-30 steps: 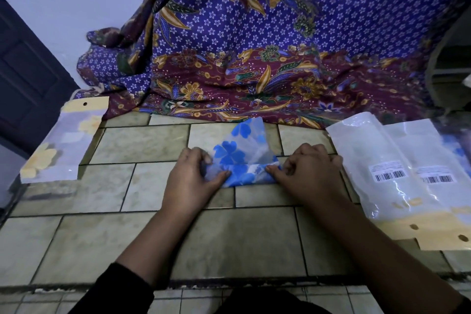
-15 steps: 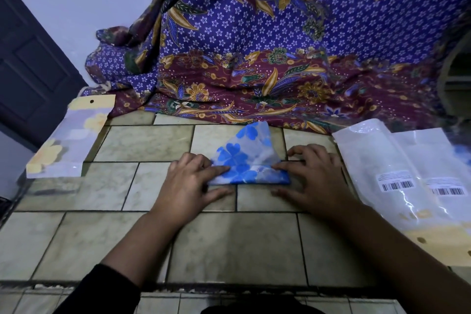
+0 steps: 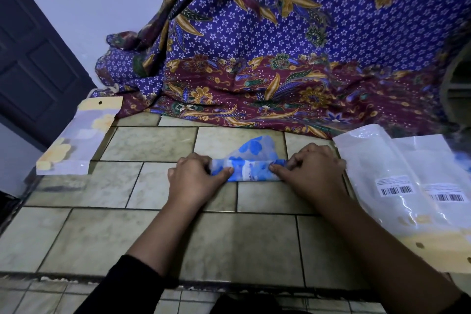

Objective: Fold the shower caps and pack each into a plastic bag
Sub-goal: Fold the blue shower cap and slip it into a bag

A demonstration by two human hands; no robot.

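Yellow flowers show in the bag far left; on the tiles your left hand pinches one end of the blue cap and your right hand the other, mid-fold. Next, I judge, roll over the free tip, then reach for the empty bags at right. Earlier your fingers lay flat on a triangle; now its near edge is rolled.
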